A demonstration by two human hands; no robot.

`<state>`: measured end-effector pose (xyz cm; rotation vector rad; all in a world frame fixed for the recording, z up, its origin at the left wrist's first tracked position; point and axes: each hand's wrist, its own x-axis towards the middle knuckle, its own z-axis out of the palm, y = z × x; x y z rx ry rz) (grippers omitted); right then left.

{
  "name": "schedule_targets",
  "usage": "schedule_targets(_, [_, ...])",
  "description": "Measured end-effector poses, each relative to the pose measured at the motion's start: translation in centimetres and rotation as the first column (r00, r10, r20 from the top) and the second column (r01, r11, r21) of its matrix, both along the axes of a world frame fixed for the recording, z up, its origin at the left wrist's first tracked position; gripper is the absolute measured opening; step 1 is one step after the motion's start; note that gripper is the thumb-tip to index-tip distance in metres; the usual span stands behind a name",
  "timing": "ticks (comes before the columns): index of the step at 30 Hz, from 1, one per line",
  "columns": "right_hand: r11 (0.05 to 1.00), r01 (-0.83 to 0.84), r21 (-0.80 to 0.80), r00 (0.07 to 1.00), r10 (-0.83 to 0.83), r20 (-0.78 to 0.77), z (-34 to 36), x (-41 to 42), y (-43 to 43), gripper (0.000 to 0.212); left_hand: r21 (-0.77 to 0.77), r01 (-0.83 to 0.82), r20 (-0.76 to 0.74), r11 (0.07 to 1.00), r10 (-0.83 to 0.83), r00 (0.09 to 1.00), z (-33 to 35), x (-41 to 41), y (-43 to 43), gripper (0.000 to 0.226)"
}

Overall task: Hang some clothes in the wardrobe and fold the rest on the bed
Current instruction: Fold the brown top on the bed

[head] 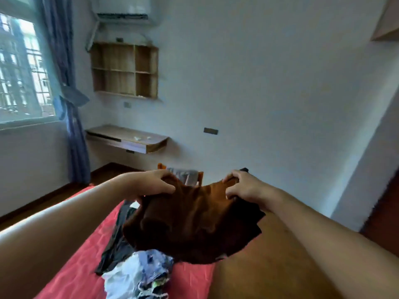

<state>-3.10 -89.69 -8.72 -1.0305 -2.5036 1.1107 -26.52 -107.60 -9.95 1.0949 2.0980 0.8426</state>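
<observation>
Hands: The left hand point(158, 183) and right hand point(244, 187), arms stretched forward, each gripped the top edge of a brown garment point(190, 223), fingers curled into the cloth.
Garment: It hung bunched and creased between the two hands, in the air over the bed point(71, 255), its lower edge just above the other clothes. A black layer showed under its right side. Whether that was part of the same piece could not be told.
Bed: A light pile of clothes point(140, 275) lay on the red sheet, with a black garment point(116, 240) beside it.
Wardrobe: Not plainly in view.
Stage: Probably the garment was being spread out and judged, with neither folding nor hanging yet begun.
Risk: With the cloth so bunched, a fold started here would likely lock in creases or lie uneven. Lowering it onto the pile could tangle it with unsorted pieces. A loosened grip on either side would let it swing and drop.
</observation>
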Motion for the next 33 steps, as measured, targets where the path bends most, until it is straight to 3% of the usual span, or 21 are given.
schedule_targets(7, [0.945,0.326,-0.007,0.943,-0.326,-0.072,3.0,19.2,7.3,0.031,-0.017,0.335,-0.083,0.942,-0.335,0.939,4.5,15.0,15.5,0.029])
schedule_targets(16, [0.729,0.684,-0.032,0.715,-0.678,-0.171,5.0,41.7,8.1,0.035,-0.037,0.708,-0.044,0.705,-0.709,0.704,7.5,36.0,27.7,0.035])
schedule_targets(24, [0.387,0.922,-0.027,0.373,-0.903,-0.213,4.8,55.5,-0.6,0.033,-0.023,0.958,-0.084,0.287,-0.955,0.285,8.0,53.4,31.3,0.034])
schedule_targets(29, [0.152,0.987,-0.054,0.139,-0.971,-0.197,3.8,61.1,-9.8,0.027,-0.034,0.999,-0.106,-0.002,-0.994,-0.006,7.2,63.3,28.3,0.037])
schedule_targets(33, [-0.040,0.995,-0.088,-0.055,-0.982,-0.181,3.1,64.3,-18.3,0.025,-0.042,0.986,-0.066,-0.161,-0.984,-0.164,6.2,70.6,23.1,0.033])
